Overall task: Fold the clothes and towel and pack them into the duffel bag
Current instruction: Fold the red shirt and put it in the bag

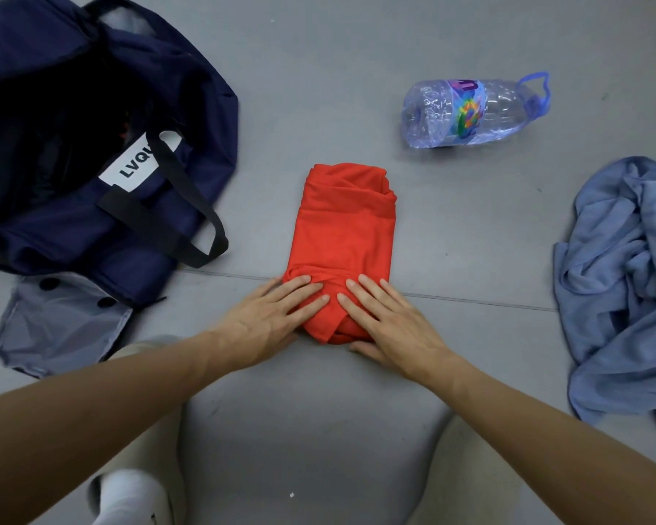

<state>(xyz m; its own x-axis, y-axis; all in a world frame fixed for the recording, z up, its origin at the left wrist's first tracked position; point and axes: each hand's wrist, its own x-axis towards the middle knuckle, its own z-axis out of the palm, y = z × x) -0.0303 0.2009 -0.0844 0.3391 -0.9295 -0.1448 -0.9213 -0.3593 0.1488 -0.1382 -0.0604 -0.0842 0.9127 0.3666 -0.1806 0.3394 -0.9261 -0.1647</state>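
Note:
A red garment (343, 229) lies folded into a narrow strip on the grey floor in front of me, its near end rolled up. My left hand (269, 316) and my right hand (389, 323) rest flat on that rolled near end, fingers spread, thumbs at its sides. The navy duffel bag (91, 153) sits open at the left, with a white label and black strap handles. A crumpled light-blue towel or cloth (622, 289) lies in a heap at the right edge.
An empty clear plastic bottle (474, 111) with a purple handle lies on its side at the back right. A grey mesh pouch (61, 327) lies by the bag's near corner. My knee and a white sock (129, 494) show at the bottom left.

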